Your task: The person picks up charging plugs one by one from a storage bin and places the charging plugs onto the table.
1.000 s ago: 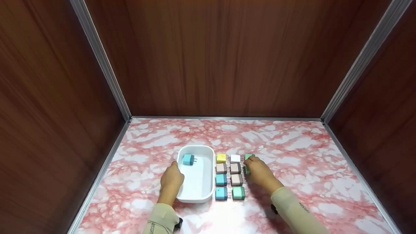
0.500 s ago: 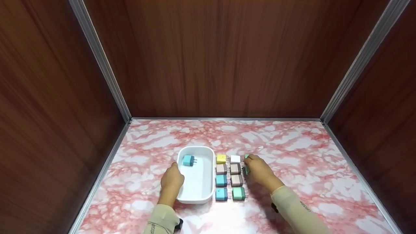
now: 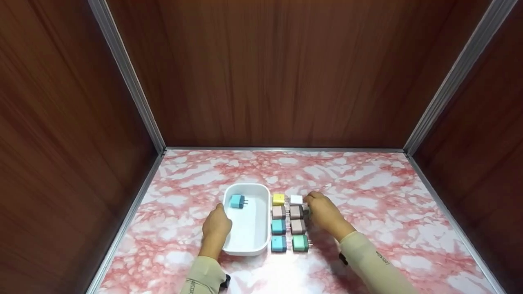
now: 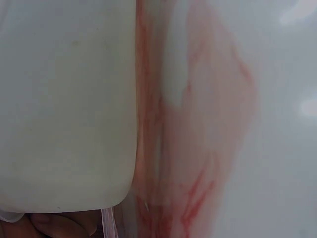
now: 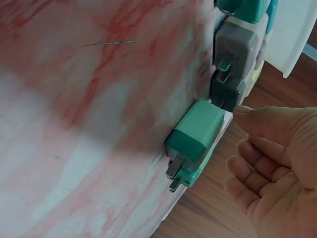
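Observation:
My left hand (image 3: 216,224) grips the left wall of a white plastic tub (image 3: 247,252), its thumb at the rim. In the left wrist view, fingers (image 4: 62,225) show past the tub's edge. One blue plug charger (image 3: 236,201) lies inside. My right hand (image 3: 325,214) is at the right of the charger rows, fingers loosely bent. In the right wrist view, thumb and fingers stand apart beside a green charger (image 5: 199,121), with a second green charger under its edge. My hand hides most of these in the head view.
Two columns of chargers stand right of the tub: yellow (image 3: 278,199), pink, and two blue; then white (image 3: 296,199), two pinkish, and green (image 3: 300,243). Their prongs point right. Wood-grain walls (image 3: 261,73) with metal edging enclose the pink marbled table (image 3: 367,175).
My right hand has shifted slightly left and away, and the green chargers by it have slid left toward the rows, now mostly covered. My left hand and the tub stay put.

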A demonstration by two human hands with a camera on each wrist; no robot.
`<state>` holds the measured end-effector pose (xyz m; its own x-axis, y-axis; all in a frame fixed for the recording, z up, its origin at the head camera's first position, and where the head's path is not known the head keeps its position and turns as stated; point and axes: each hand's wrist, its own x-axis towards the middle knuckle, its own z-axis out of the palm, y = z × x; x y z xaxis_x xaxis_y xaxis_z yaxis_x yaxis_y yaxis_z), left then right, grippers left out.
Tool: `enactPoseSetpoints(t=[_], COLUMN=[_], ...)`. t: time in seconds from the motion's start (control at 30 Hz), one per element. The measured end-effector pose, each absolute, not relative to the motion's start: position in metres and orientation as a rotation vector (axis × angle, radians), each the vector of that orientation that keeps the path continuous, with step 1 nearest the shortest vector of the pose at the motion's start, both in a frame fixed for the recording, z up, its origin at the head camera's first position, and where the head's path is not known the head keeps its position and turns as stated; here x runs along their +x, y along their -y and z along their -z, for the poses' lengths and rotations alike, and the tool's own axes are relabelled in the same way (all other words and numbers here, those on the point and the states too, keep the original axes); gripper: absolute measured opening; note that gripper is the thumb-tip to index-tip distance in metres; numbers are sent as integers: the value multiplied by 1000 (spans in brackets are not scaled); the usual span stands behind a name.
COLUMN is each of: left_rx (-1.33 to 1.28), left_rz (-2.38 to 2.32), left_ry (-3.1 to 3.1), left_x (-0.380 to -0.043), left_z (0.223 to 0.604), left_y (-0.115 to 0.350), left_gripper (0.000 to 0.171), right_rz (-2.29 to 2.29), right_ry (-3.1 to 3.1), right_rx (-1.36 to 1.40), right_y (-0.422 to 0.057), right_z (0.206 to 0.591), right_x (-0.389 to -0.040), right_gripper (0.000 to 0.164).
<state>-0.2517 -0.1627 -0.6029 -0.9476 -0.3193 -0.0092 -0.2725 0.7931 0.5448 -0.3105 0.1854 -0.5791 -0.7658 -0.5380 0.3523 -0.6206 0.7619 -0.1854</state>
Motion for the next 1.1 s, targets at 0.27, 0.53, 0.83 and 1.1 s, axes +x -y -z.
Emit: enactPoseSetpoints(t=[0.27,0.53,0.83,1.1], left_rx=[470,494,501,491], left_rz=[838,841,844,815], left_ry=[2880,2902,2916,2915], left_x=[-252,-252,-251,-251], left_z=[604,604,602,601], left_y=[163,163,161,160], left_gripper=[42,46,55,54], right_rz=[-442,-437,-437,-406], right_ry=[2720,2729,2735,2767], right_rx=[892,892,895,899], right_y=[-176,-162,-142,-125], right_z=[571,563,554,547], right_x=[-311,-310,-311,-309], right_gripper=[44,45,47,43])
